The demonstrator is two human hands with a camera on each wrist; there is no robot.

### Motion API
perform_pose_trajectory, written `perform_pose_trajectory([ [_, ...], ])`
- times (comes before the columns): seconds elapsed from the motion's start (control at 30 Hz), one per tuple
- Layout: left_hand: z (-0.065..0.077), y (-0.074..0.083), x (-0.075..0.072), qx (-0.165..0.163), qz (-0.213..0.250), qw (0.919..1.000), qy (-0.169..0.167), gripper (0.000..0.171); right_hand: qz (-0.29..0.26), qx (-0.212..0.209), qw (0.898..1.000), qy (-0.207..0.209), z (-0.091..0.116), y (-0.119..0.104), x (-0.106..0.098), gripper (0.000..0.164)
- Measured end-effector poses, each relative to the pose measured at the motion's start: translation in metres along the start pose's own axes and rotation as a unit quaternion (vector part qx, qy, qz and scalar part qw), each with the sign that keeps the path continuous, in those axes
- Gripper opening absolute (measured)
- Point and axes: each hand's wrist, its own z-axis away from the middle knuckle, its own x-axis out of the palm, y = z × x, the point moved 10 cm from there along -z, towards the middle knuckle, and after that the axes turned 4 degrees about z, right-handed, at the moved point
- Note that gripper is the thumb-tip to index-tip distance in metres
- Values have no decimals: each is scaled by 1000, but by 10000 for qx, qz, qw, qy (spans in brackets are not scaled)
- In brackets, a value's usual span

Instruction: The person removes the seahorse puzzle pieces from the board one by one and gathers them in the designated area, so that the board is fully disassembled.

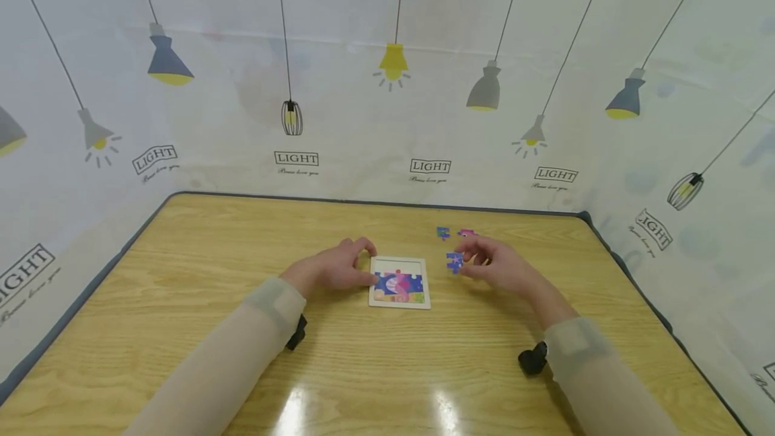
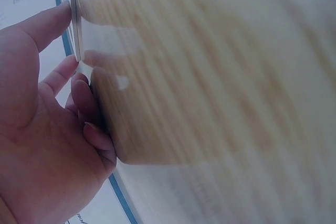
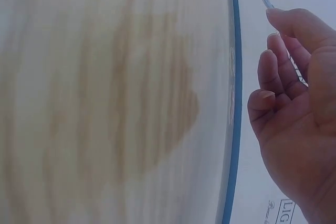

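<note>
A square puzzle board [image 1: 400,305] with a pale rim lies on the table, its lower part filled with blue and pink pieces and its upper part bare. My left hand [image 1: 339,266] grips its left side, thumb on the edge and index finger at the upper corner. In the left wrist view, that hand's thumb and a fingertip meet the thin board edge [image 2: 77,22]. My right hand [image 1: 499,264] pinches a blue puzzle piece [image 1: 453,262] with a pink star, raised right of the board. In the right wrist view the piece [image 3: 267,1] shows edge-on past the thumb.
Beyond the right hand lie a blue-green puzzle piece [image 1: 443,232] and a pink puzzle piece [image 1: 467,232], the latter partly behind the fingers. The wooden table [image 1: 363,369] has a dark edge, and a lamp-printed cloth [image 1: 345,73] rises behind it.
</note>
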Motion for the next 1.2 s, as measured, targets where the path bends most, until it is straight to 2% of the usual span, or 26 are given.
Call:
perform_pose_trajectory([
  [0.3,1,-1,-1,-8,40,10000,30,52,34,193,9998,94,18,25,-17,40],
  [0.53,1,0,-1,-16,31,10000,31,51,58,340,9990,291,24,50,-32,40],
  [0.7,1,0,0,-6,34,10000,20,51,145,387,9985,362,28,56,-40,40],
  [0.97,1,0,0,5,-7,10000,-14,53,161,442,9982,361,26,68,-45,41],
  [1.2,-2,-3,1,-70,-29,10000,-18,53,404,687,9964,282,20,79,-50,42],
])
